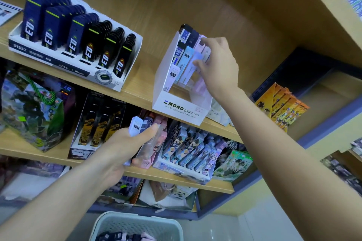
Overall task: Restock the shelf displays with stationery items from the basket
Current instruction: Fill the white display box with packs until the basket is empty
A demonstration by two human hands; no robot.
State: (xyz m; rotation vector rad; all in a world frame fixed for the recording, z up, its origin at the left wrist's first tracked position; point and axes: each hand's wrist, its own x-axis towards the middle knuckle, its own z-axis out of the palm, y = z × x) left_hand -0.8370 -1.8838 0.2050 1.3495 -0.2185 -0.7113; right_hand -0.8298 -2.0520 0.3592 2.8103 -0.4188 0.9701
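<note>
You face a big wooden shelf (pixel 141 87). On its left side sits a wide tray (pixel 37 53) full of dark blue and black cases. To the right of it stands the white MONO box (pixel 180 110), with thin cases standing inside. Down low, under your arms, is the pale basket (pixel 137 219) with more small cases in it. Your right hand (pixel 219 64) is up at the box, fingers curled round a light purple case (pixel 196 51) that stands in the box. Your left hand (pixel 125 143) is lower, well apart from it, gripping a small bunch of cases (pixel 136 125).
</note>
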